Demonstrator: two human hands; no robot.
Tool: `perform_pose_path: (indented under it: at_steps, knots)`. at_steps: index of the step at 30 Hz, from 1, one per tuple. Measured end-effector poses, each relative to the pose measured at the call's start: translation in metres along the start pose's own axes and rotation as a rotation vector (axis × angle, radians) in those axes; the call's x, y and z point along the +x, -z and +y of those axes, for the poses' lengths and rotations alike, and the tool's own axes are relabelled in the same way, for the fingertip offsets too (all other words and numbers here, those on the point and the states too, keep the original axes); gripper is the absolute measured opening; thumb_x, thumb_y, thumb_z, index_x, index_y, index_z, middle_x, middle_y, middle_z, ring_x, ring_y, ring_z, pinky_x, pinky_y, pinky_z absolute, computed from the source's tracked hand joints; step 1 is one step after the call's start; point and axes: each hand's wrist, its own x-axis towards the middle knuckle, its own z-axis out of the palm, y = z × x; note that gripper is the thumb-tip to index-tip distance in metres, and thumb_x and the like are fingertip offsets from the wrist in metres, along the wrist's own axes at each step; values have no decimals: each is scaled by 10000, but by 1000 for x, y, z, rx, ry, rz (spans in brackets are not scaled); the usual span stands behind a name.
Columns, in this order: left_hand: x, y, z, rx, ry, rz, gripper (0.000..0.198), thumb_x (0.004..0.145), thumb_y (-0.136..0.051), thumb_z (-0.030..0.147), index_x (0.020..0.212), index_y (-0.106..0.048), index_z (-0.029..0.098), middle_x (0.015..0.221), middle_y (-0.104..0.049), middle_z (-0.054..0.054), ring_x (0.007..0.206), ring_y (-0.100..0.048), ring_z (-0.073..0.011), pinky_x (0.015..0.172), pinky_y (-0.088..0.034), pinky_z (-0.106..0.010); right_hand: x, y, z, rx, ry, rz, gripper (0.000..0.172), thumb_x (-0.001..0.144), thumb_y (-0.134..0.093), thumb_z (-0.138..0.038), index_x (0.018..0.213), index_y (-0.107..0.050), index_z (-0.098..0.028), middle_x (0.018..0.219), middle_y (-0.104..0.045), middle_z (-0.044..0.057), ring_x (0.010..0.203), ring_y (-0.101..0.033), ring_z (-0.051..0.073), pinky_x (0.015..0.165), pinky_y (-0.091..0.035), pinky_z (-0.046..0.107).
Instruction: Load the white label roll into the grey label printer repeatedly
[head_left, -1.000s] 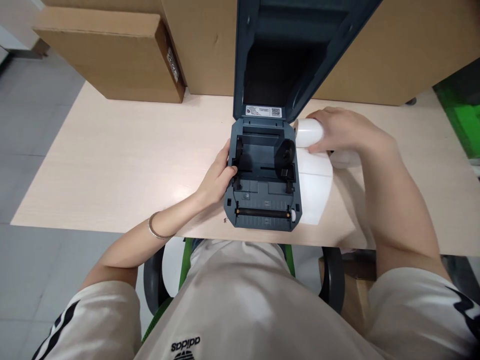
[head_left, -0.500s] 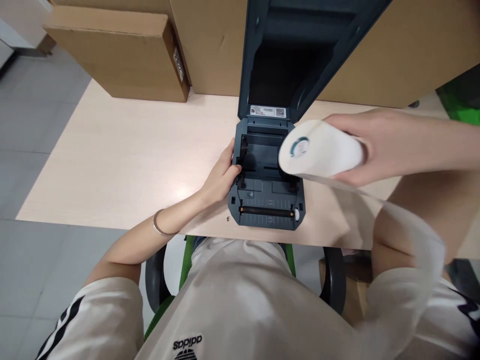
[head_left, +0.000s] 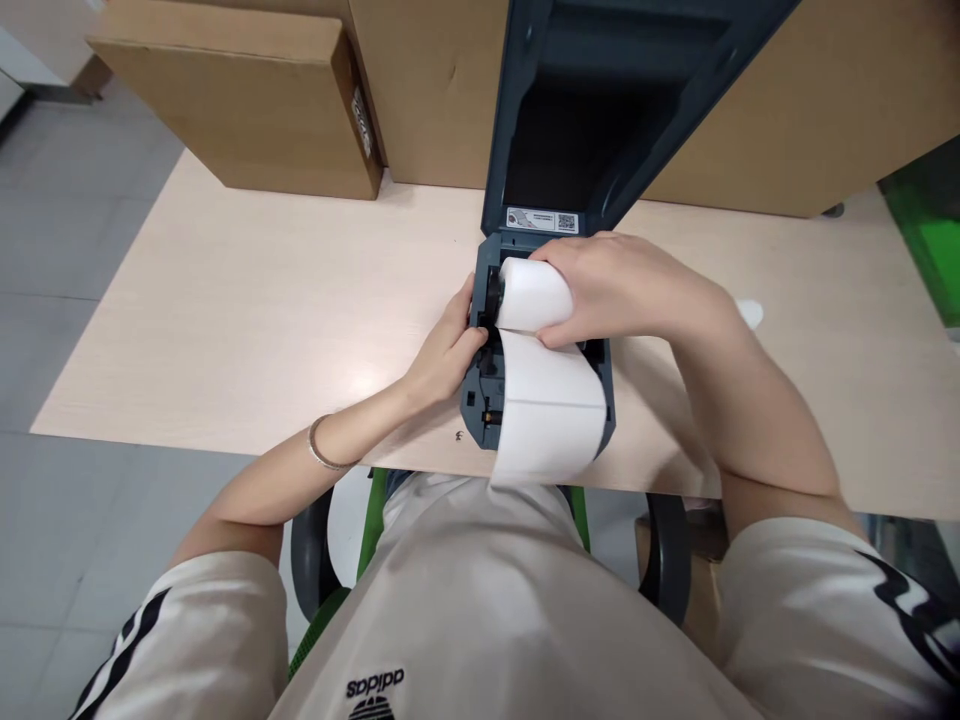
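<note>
A loose white paper strip (head_left: 553, 400) curls toward you over the front of the dark blue printer (head_left: 473, 428) on the pale table (head_left: 300, 290). Your left hand (head_left: 448, 348), thumb over the rim, grips the printer's left side. Your right hand (head_left: 607, 287), curved partly closed, holds the white roll (head_left: 532, 293) at the printer's open bay. Beyond, the lid (head_left: 592, 140) stands raised before brown cardboard (head_left: 431, 95).
</note>
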Motion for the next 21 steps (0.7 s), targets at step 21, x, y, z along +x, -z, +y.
perform_pose_path:
  at_steps: [21]
  knots:
    - [0, 0, 3, 33, -3, 15, 772, 968, -566, 335, 1708, -369, 232, 1840, -358, -79, 1718, -326, -315, 1431, -248, -489, -106, -85, -97, -107, 210, 437, 975, 1064, -414, -742, 1570, -535, 83, 1637, -501, 334, 1527, -516, 477, 1232, -480, 613]
